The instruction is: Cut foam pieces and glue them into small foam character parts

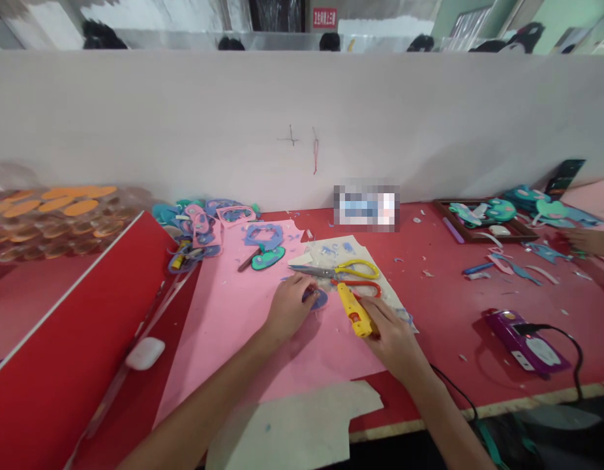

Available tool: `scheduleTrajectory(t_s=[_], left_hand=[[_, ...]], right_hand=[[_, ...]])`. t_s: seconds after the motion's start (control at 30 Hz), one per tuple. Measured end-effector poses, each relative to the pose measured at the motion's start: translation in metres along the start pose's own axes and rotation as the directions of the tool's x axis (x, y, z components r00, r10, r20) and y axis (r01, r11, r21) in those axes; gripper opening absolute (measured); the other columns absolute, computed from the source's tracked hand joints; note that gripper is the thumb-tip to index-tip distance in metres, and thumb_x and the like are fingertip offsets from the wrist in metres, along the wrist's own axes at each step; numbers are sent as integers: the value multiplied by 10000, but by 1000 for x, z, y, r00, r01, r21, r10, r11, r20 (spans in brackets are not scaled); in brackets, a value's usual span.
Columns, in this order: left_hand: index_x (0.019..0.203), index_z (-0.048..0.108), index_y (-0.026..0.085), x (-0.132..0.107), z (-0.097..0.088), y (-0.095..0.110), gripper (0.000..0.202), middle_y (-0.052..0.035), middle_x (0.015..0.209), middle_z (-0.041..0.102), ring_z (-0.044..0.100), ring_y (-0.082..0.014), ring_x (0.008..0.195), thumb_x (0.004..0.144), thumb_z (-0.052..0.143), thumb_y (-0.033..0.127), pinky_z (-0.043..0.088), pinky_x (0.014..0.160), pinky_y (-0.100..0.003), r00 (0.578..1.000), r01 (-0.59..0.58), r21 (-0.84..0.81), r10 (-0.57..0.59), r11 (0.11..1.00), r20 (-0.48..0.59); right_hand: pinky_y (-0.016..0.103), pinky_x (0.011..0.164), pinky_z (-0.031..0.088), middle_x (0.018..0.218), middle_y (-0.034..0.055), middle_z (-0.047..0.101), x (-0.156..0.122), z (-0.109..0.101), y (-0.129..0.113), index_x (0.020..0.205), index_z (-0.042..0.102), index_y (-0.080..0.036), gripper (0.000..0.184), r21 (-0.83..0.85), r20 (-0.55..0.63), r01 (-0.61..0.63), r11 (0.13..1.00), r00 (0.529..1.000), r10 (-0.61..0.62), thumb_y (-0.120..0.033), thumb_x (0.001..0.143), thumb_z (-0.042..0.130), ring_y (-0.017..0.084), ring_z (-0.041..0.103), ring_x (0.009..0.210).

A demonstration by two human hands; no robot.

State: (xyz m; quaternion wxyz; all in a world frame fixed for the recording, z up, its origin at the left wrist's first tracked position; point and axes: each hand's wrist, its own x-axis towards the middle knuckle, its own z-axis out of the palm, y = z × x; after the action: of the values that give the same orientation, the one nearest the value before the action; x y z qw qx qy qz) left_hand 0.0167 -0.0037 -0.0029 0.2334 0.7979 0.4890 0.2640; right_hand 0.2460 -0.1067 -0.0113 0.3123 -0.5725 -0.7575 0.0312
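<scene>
My left hand [289,307] presses its closed fingers on a small blue-purple foam piece [317,299] lying on the pink sheet [233,326]. A yellow glue gun [353,311] is gripped in my right hand [392,333], its tip pointing toward that piece. Just beyond both hands lie scissors with a yellow handle [341,269] and a red one [363,287], on a cream paper [375,261]. A black cord [451,385] runs back from my right hand.
Blue, pink and green foam cut-outs [211,219] pile at the back left. A red box [81,326] stands left, a white case [145,352] beside it. A purple device [524,343] with a cable sits right. Another person's hand [588,240] and a tray of cut-outs [485,215] are far right.
</scene>
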Motion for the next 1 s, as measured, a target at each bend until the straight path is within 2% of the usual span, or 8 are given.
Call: scheduleTrajectory(t_s=[0.17, 0.3, 0.53, 0.7, 0.83, 0.9, 1.0], left_hand=[[828, 670, 219, 3, 0, -3, 116, -45, 903, 719, 635, -228, 901, 816, 619, 116, 461, 789, -355, 1000, 6, -23, -6, 1000, 7], [854, 692, 219, 5, -1, -1, 121, -49, 932, 730, 645, -231, 913, 826, 611, 133, 464, 803, -355, 1000, 4, -13, -4, 1000, 25], [813, 634, 214, 3, -1, 2, 84, -43, 894, 705, 621, -229, 898, 830, 587, 147, 456, 794, -366, 1000, 30, -28, -30, 999, -4], [795, 591, 224, 2, 0, -2, 94, -47, 898, 665, 599, -210, 866, 837, 557, 146, 467, 776, -358, 997, 38, -137, -46, 990, -59], [873, 555, 219, 1, -2, -1, 73, -39, 907, 637, 595, -172, 812, 896, 503, 173, 481, 739, -309, 977, 79, -359, -145, 930, -159], [884, 546, 214, 1, -5, -1, 61, -17, 855, 624, 593, -156, 789, 904, 498, 181, 475, 732, -281, 973, 92, -437, -175, 895, -153], [891, 567, 204, 1, -8, 0, 57, -9, 848, 625, 589, -147, 788, 908, 514, 191, 470, 737, -262, 976, 83, -457, -164, 886, -140]], right_hand=[[357, 774, 631, 1255, 151, 719, -2, 1, 2, 1276, 631, -167, 467, -68, -13, 10, 998, 1000, -11, -110, 827, 516, 296, 727, 1095], [349, 724, 622, 1236, 153, 729, -2, 2, 2, 1257, 635, -162, 461, -105, -16, 18, 994, 1000, -20, -107, 819, 500, 296, 737, 1066], [320, 687, 601, 1221, 141, 737, -2, 2, 2, 1238, 643, -173, 445, -125, -27, 20, 992, 999, -23, -112, 818, 507, 283, 740, 1046], [320, 687, 593, 1213, 144, 736, -3, 2, 3, 1248, 638, -175, 428, -93, 9, 12, 996, 1000, -11, -118, 843, 512, 278, 740, 1016], [339, 710, 597, 1173, 145, 744, -3, 0, 3, 1242, 628, -174, 400, -68, 63, 34, 997, 998, -30, -131, 858, 523, 277, 743, 979], [333, 712, 593, 1172, 142, 744, -3, -1, 1, 1232, 620, -174, 402, -75, 81, 53, 996, 996, -47, -112, 849, 518, 266, 745, 967], [302, 677, 575, 1169, 131, 745, -2, -2, -4, 1215, 608, -180, 399, -81, 101, 100, 992, 991, -91, -90, 838, 514, 254, 743, 974]])
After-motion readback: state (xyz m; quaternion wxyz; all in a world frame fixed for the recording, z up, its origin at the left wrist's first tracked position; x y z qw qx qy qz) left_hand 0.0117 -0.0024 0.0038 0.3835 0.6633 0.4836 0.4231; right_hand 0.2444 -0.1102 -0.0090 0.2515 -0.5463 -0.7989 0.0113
